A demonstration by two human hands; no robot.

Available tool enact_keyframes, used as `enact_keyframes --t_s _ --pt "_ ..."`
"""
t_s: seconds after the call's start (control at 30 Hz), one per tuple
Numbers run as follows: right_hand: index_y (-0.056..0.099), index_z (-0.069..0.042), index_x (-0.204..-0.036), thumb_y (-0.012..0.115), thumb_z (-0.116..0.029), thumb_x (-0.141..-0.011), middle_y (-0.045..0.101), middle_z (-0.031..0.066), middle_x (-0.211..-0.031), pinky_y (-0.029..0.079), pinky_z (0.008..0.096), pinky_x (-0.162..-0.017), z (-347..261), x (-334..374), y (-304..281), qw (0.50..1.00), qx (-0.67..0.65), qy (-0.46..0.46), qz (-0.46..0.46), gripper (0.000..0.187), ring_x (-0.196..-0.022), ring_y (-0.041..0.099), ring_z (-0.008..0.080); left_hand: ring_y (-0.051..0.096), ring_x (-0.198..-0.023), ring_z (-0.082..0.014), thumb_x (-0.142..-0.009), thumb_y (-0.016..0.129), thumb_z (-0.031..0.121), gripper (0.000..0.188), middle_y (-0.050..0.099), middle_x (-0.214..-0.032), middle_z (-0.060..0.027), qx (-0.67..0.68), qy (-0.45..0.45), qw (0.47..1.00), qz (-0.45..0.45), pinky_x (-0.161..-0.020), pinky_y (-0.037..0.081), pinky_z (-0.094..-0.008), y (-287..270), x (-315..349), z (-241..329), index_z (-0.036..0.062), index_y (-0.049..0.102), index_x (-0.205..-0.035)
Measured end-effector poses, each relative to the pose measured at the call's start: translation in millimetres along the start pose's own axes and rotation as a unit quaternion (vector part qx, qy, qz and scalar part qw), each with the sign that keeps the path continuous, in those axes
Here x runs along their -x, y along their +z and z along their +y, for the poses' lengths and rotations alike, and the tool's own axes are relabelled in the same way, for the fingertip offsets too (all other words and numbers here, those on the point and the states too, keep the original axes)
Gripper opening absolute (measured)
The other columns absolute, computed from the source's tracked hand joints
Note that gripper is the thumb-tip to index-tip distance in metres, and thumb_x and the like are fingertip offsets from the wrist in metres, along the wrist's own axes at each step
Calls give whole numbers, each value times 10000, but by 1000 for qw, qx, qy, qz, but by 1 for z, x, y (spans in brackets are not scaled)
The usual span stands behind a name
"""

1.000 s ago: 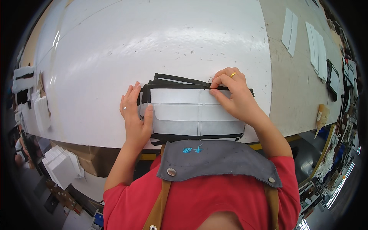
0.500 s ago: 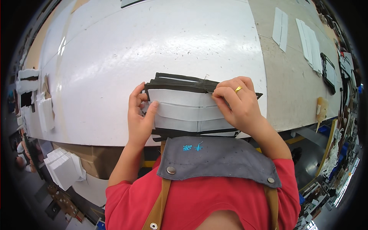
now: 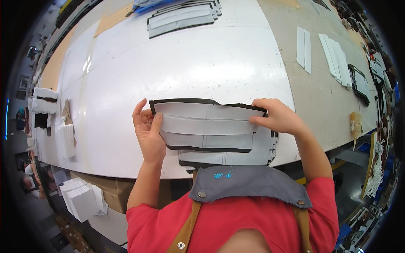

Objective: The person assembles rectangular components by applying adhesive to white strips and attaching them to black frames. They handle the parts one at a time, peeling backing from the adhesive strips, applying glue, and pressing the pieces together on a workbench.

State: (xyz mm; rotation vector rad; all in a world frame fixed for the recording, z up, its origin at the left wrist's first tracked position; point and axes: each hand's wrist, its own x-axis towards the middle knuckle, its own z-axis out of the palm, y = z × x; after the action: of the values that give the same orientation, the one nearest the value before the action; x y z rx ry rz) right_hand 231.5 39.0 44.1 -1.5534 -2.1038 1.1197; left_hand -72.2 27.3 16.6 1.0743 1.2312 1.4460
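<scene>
I hold a pale grey wallet panel (image 3: 206, 126) with black edging and layered strips like card slots, stretched out between both hands. My left hand (image 3: 148, 134) pinches its left end, thumb on the front face and fingers behind. At the upper right corner, my right hand (image 3: 276, 117) grips the edge between thumb and fingers. Partly covered by the held panel, a stack of similar black-edged panels (image 3: 206, 157) lies on the table, close to my apron.
Across the white table (image 3: 114, 92), another fanned stack of panels (image 3: 182, 26) lies at the far side. White strips (image 3: 336, 59) and a black-framed piece (image 3: 358, 84) rest on the right. Piles of white pieces (image 3: 82, 200) stand at the lower left.
My right hand has moved right from the stack's top edge to the panel's corner. One panel is now raised and spread above the stack. The view has tilted, bringing the far stack into sight.
</scene>
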Motion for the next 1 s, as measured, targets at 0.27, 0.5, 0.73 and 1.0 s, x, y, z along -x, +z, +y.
enact_keyframes --t_s 0.27,0.5,0.73,1.0 --pt "586 10 -860 601 -150 -798 559 29 -745 423 238 -630 32 -173 -42 940 -308 48 138 172 -685 501 99 425 -750 -77 -828 551 15 393 464 -805 -1 -81 61 994 28 -721 371 -214 -5 -174 -29 20 417 -1198" --pt "569 -3 -950 645 -156 -753 578 45 -764 447 264 -627 60 -330 -62 922 -262 14 285 261 -689 543 132 489 -678 -121 -802 573 62 387 517 -768 -36 -219 140 964 61 -652 418 -259 9 -327 -65 29 435 -1163" --pt "468 -51 -1054 626 -179 -737 619 103 -811 472 360 -707 67 -361 -47 938 -76 29 338 377 -803 614 264 575 -700 -223 -799 566 132 407 565 -742 -83 -401 155 897 98 -664 451 -339 2 -352 -92 32 416 -1164" --pt "471 -95 -1055 577 -190 -797 619 102 -871 463 386 -725 58 -354 -43 948 -23 24 317 295 -827 600 276 579 -704 -246 -796 568 120 401 563 -733 -91 -414 159 889 113 -677 453 -359 4 -351 -91 25 414 -1154"
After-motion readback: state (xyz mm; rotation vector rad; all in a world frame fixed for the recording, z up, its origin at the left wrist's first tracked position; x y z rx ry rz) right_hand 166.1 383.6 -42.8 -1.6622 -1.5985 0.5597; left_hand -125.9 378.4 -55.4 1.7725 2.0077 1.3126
